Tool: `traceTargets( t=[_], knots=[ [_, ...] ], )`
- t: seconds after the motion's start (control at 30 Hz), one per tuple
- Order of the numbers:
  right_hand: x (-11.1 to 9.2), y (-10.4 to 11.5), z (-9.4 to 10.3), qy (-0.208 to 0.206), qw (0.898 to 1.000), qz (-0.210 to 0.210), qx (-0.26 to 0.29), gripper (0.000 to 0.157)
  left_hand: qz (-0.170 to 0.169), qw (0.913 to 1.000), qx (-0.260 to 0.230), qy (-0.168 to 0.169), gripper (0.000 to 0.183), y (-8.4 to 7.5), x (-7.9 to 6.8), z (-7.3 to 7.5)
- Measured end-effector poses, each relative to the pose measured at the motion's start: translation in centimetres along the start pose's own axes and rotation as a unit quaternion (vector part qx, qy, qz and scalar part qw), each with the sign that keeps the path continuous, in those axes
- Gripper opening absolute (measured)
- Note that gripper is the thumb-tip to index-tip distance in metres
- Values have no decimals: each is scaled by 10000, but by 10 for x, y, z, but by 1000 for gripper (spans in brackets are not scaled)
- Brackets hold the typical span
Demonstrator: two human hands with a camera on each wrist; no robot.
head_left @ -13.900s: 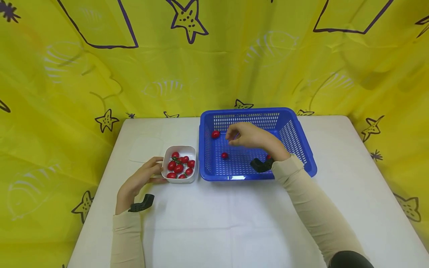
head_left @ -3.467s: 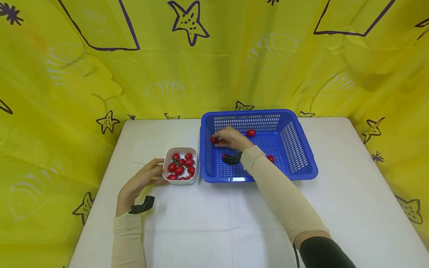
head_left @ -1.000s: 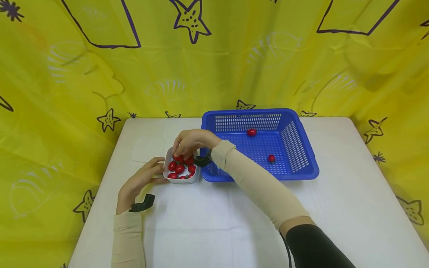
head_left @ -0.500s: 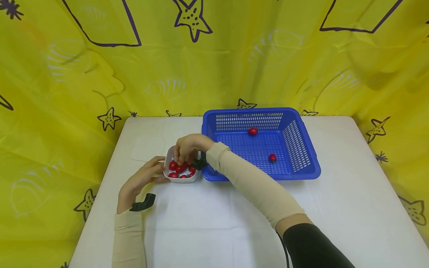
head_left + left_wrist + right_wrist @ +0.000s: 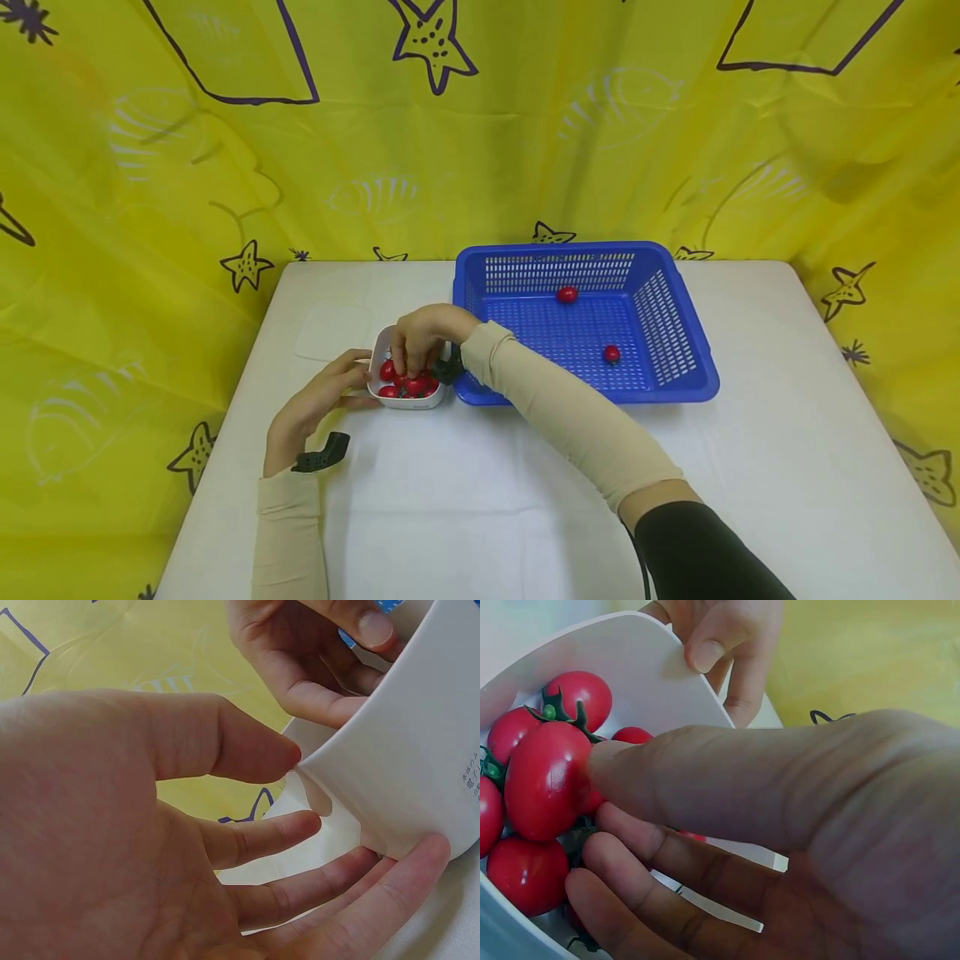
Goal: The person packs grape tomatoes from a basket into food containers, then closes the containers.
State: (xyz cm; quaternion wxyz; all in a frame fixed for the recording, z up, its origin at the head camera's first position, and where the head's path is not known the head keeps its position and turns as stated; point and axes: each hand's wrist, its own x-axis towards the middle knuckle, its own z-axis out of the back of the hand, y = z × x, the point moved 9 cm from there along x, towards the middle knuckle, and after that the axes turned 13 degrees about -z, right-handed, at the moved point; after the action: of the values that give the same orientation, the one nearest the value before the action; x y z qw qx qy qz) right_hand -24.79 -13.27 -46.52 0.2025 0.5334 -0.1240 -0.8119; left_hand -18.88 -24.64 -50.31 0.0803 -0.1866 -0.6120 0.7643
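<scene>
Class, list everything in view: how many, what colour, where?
curtain: 1, yellow with dark drawings, around table
table: 1, white, below basket
basket: 1, blue, far side of table
box: 1, white, left of basket
basket tomatoes: 2, red, in basket
box tomatoes: several (some hidden), red, in box
clear sheet: 1, faint, see-through, beyond left hand
wrist cameras: 2, black, one per wrist
cable: 1, dark, beside right arm
arm covering: 1, black, above right sleeve
sleeves: 2, beige, forearms
left hand: 1, bare, touching box
right hand: 1, bare, fingers in box
</scene>
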Motion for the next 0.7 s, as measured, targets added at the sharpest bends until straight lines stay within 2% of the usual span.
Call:
traceTargets(
  t=[0.13,0.4,0.7],
  knots=[
    [0,-1,-2,-54,9999,-5,-109,17,4,10000,-7,15,47,0,0,0],
    [-1,0,-1,-459,9986,11,-264,13,-5,10000,-25,14,48,-1,0,0],
    [-2,-2,-1,-745,9965,-158,-341,11,16,10000,11,-14,46,-1,0,0]
  ],
)
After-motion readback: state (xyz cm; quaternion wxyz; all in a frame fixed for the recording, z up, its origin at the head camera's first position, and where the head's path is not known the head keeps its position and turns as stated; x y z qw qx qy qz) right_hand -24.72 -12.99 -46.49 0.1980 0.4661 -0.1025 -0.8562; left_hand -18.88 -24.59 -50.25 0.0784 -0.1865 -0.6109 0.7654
